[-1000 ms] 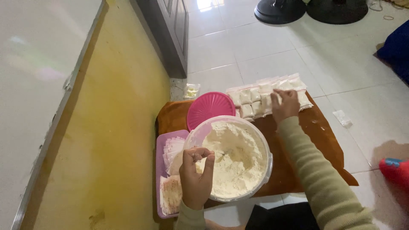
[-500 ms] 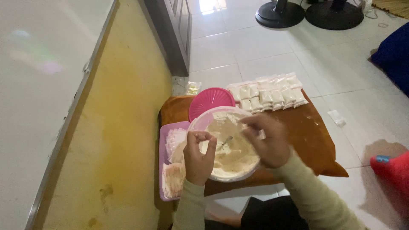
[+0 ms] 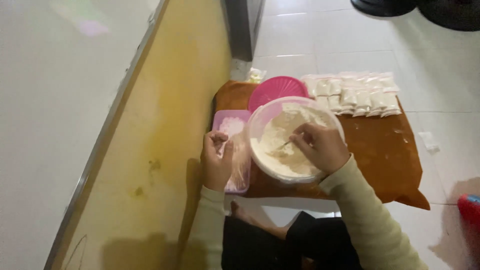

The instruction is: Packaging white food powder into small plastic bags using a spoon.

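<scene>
Inside the round translucent tub (image 3: 260,120) of powdery flour (image 3: 280,145), the right hand (image 3: 320,147) pinches a thin spoon (image 3: 286,144).

Round translucent white tub (image 3: 260,131), upright on brown cloth, open, mostly full of pale cream flour (image 3: 272,145), heaped unevenly. Thin metal spoon (image 3: 287,143) stuck in flour, handle tilted. Small clear plastic bag (image 3: 223,141) hangs beside tub's left rim, over pink tray.
</scene>
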